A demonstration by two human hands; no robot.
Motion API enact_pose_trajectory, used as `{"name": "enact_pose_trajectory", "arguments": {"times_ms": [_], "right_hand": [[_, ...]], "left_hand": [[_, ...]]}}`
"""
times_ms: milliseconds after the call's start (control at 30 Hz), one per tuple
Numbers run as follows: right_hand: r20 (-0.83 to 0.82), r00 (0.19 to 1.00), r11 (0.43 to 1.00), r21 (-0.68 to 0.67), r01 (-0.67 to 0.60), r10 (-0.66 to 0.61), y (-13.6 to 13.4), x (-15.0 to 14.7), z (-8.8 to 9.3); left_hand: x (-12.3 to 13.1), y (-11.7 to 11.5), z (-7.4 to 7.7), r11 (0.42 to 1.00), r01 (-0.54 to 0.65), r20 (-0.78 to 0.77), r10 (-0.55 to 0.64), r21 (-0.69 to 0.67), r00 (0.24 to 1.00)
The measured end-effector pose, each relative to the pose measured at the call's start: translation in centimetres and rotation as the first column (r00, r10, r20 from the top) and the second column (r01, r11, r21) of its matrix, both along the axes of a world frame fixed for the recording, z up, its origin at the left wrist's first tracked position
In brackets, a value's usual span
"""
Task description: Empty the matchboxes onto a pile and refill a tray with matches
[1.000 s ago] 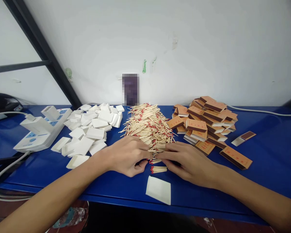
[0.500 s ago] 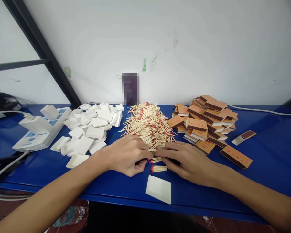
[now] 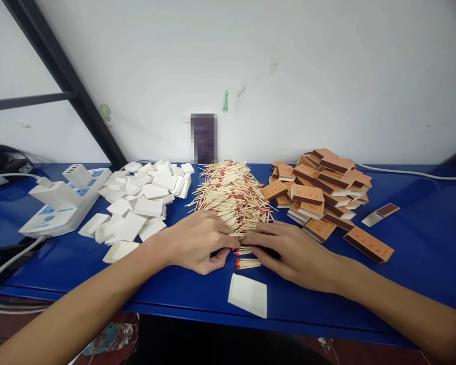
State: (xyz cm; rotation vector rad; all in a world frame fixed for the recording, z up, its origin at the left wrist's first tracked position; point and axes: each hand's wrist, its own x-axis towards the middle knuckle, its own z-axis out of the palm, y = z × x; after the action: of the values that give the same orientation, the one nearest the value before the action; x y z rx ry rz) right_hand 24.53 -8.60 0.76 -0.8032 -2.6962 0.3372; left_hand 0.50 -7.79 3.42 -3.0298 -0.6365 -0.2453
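Observation:
A heap of red-tipped matches (image 3: 231, 190) lies in the middle of the blue table. At its near edge, my left hand (image 3: 199, 243) is curled, its index fingertip against the heads of a few matches (image 3: 244, 251). My right hand (image 3: 294, 251) reaches in from the other side, thumb and index finger closed around the stick ends of these same matches. Partly hidden by the fingers, they lie side by side. Just in front is a small row of loose matches (image 3: 248, 263), heads to the left. A white matchbox tray (image 3: 248, 295) rests nearer the table edge.
White matchbox trays (image 3: 152, 190) are piled at left, beside a white power strip (image 3: 70, 208) with plugged-in chargers. Orange matchbox sleeves (image 3: 307, 194) are heaped at right, one partly apart (image 3: 368, 244). A pixelated dark object (image 3: 204, 138) leans on the wall behind.
My left thumb and index finger have shifted slightly around the match heads. My right hand stays nearly in place. The piles and the white tray have not moved on the table.

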Motion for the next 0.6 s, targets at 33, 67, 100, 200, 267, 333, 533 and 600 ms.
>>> {"name": "enact_pose_trajectory", "arguments": {"times_ms": [33,67,100,200,267,333,533,600], "right_hand": [[-0.006,1.0,1.0,0.001,0.003,-0.003,0.0,0.0,-0.01],[-0.012,1.0,1.0,0.005,0.008,-0.008,0.01,-0.01,-0.02],[-0.018,1.0,1.0,0.01,0.013,-0.013,0.03,-0.01,-0.03],[-0.041,0.999,0.999,0.017,0.034,-0.034,0.08,-0.01,-0.02],[-0.048,0.998,0.999,0.007,0.043,-0.042,0.11,-0.03,-0.01],[-0.05,0.998,0.999,0.002,0.049,-0.049,0.13,-0.05,-0.01],[-0.043,0.997,0.998,-0.009,0.058,-0.059,0.09,-0.16,0.05],[-0.038,0.998,0.998,-0.011,0.057,-0.058,0.02,-0.22,0.12]], "left_hand": [[0.0,-0.01,-0.02,1.0,0.001,0.001,-0.001,0.001,1.0],[0.01,-0.02,-0.04,1.0,0.001,0.002,-0.001,0.002,1.0],[0.02,-0.02,-0.06,1.0,-0.001,0.003,0.001,0.004,1.0],[0.05,-0.02,-0.11,1.0,-0.005,0.006,0.005,0.013,1.0],[0.07,0.02,-0.12,1.0,-0.002,0.012,0.001,0.031,1.0],[0.08,0.06,-0.13,0.999,0.009,0.019,-0.01,0.051,1.0],[0.04,0.07,-0.2,0.998,0.03,0.013,-0.031,0.047,0.999],[0.04,-0.01,-0.25,0.999,0.031,0.02,-0.032,0.039,0.999]]}}
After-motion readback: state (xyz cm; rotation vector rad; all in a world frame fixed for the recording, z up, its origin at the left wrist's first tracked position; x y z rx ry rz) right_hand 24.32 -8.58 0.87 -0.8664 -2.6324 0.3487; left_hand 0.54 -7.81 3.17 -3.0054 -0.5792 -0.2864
